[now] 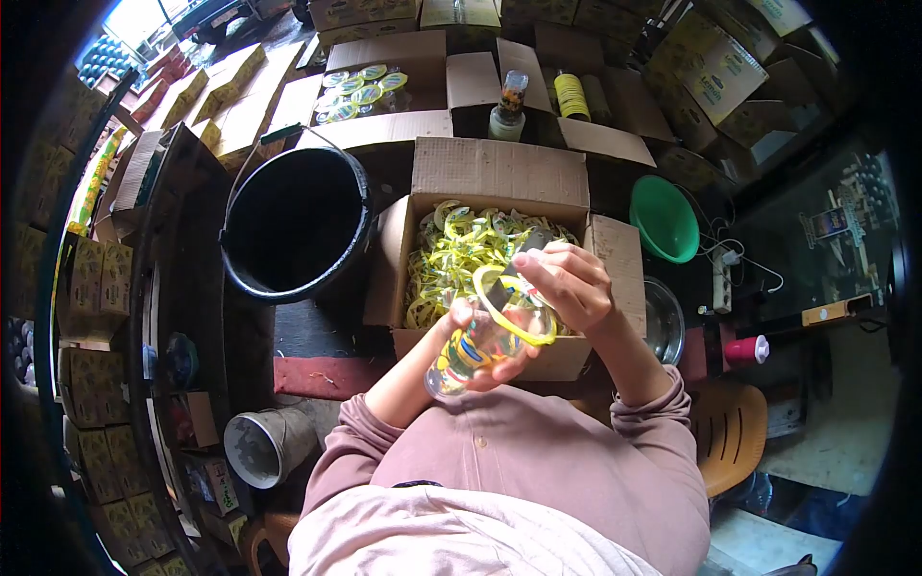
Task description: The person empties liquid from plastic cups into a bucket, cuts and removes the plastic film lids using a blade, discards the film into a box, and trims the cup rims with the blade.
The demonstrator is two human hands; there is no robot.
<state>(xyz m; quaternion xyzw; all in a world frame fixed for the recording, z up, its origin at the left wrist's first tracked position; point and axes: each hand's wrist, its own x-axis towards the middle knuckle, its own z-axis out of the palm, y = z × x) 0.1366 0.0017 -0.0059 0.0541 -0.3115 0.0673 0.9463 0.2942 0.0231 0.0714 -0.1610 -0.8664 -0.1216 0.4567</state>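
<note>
Plastic cup point(490, 344), one, tilted at one open carton's point(499, 173) near edge. Left hand point(463, 314) fingers wrap it; right hand point(576, 288) fingers pinch one dark tool point(497, 294) at its rim. One bucket point(360, 216) alongside.

The ring point(534, 338) is yellow, the cup point(469, 353) printed yellow-and-blue, the bowl point(665, 219) green.

A black bucket point(298, 221) stands left of the grip, a green bowl point(665, 219) right of it, a yellow bottle point(570, 98) beyond it.
</note>
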